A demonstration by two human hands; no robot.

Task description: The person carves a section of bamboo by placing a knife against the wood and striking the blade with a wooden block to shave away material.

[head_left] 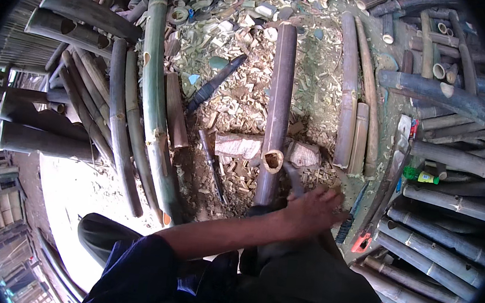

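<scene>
A dark bamboo tube (281, 85) lies lengthwise in front of me across a pale wooden block (237, 146). An oval opening with a pale rim shows near its close end. My left arm reaches across to the right, and my left hand (312, 212) is bent with its fingers curled, just right of the tube. A curved grey strip (295, 180), perhaps a blade, runs up from beside this hand; its lower end is hidden. My right hand cannot be made out; the left arm and my dark clothing cover that area.
Wood chips (241, 102) cover the ground. Left of the tube lie a slim chisel-like tool (212, 166), a dark long knife (217, 83) and a long green bamboo pole (155, 86). An orange-handled saw (362, 241) rests at right, near stacked bamboo (445, 204) and a green bottle (421, 176).
</scene>
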